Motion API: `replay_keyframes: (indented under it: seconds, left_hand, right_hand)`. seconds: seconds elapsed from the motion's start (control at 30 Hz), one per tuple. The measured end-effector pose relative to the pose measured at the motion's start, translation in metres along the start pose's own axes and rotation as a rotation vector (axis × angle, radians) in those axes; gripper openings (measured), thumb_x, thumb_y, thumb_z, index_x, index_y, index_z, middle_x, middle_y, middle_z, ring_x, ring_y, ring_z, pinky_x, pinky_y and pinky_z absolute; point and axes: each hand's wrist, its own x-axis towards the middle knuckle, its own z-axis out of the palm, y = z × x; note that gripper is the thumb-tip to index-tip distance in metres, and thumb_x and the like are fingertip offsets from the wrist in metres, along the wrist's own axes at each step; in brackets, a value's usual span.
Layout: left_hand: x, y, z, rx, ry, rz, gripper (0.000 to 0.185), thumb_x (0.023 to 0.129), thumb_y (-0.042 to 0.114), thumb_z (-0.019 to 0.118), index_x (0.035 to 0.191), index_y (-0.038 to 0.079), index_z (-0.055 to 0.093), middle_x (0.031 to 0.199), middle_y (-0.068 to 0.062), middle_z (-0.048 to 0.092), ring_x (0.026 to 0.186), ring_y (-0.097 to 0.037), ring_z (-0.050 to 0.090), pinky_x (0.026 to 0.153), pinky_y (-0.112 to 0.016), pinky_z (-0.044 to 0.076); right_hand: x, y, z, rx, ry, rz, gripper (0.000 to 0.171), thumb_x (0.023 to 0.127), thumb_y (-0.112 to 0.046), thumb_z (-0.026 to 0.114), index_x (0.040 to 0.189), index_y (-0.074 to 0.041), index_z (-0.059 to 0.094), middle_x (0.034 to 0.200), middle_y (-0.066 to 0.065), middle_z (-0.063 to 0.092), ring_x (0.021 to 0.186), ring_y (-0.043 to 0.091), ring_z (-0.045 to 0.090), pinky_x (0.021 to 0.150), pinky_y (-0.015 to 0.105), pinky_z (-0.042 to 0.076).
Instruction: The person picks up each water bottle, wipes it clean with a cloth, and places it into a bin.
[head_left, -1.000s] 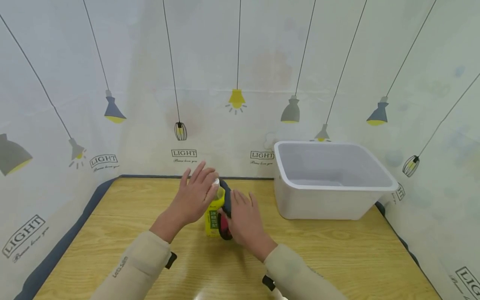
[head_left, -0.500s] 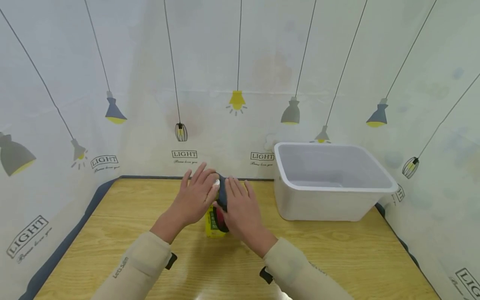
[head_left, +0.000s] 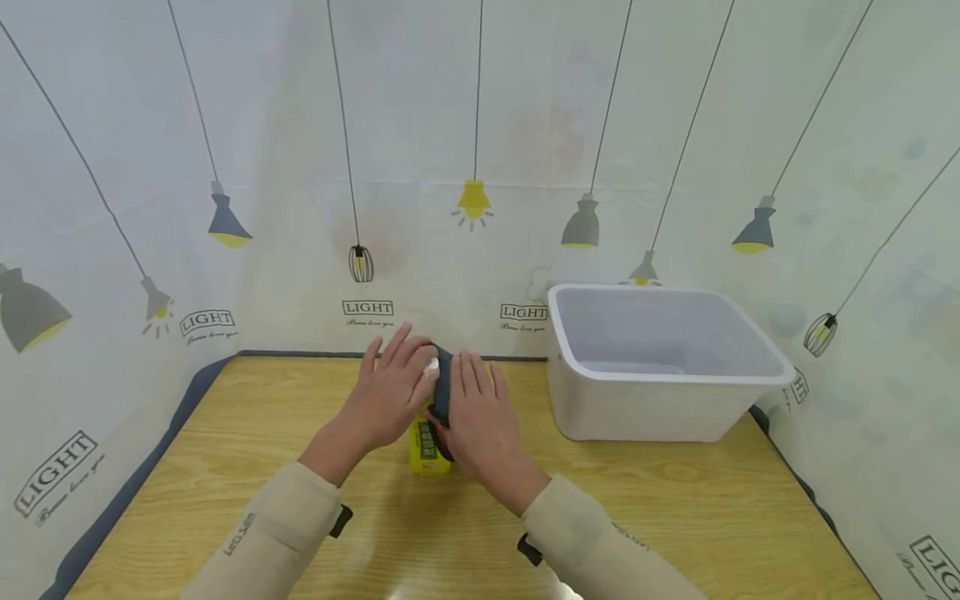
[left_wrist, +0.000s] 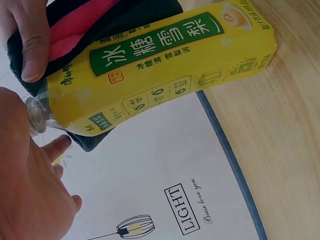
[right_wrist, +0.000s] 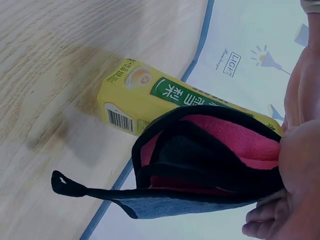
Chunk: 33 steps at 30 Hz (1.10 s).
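Note:
A yellow drink bottle (head_left: 430, 454) with a green label stands upright on the table. My left hand (head_left: 386, 400) grips it at the top, where a bit of white shows. In the left wrist view the clear bottle neck (left_wrist: 37, 115) is partly hidden by that hand. A folded cloth (right_wrist: 200, 165), dark blue-grey and pink with a black edge and hanging loop, lies against the bottle's upper side. My right hand (head_left: 483, 421) holds the cloth there, its fingers long and its thumb (left_wrist: 34, 57) on the near side. The right palm is hidden.
To the right, a white plastic tub (head_left: 630, 408) stands at the back of the wooden table (head_left: 300, 400). Behind the table hangs a pale backdrop (head_left: 420, 100) printed with lamps. A dark blue strip (head_left: 300, 353) runs along the table's back edge.
The right hand and cloth have moved up and slightly left, nearer the bottle top and the left hand. More of the bottle's upper part is covered. The left hand has barely moved.

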Motion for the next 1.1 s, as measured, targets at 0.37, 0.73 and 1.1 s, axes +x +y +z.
replay_keyframes:
  seconds: [0.37,0.73,1.1]
  left_hand:
    - [-0.002,-0.003,0.001,0.001,0.003,0.000,0.047,0.107,0.038,0.025,0.143,0.015,0.043,0.154,-0.005,0.035,0.153,-0.027,0.009,0.120,-0.058,0.007]
    - [0.000,-0.001,0.003,0.000,0.005,0.009,0.046,0.107,0.036,0.026,0.144,0.014,0.042,0.154,-0.004,0.036,0.153,-0.027,0.008,0.120,-0.057,0.006]
    - [0.000,-0.001,0.003,0.000,0.014,0.013,0.045,0.107,0.037,0.026,0.143,0.014,0.042,0.155,-0.005,0.035,0.153,-0.027,0.008,0.120,-0.057,0.007]
  right_hand:
    - [-0.008,-0.001,0.021,-0.003,-0.016,0.026,0.085,0.096,-0.064,0.039,0.149,0.003,0.033,0.154,0.018,0.039,0.145,0.028,0.034,0.119,0.050,0.026]
    - [-0.018,-0.009,0.066,-0.045,-0.132,0.041,0.083,0.097,-0.065,0.032,0.151,-0.002,0.031,0.157,0.014,0.034,0.148,0.026,0.031,0.120,0.055,0.020]
    - [-0.036,-0.010,0.098,-0.234,-0.153,-0.066,0.063,0.100,-0.048,0.048,0.149,-0.009,0.040,0.158,0.008,0.034,0.148,0.022,0.030,0.119,0.054,0.023]
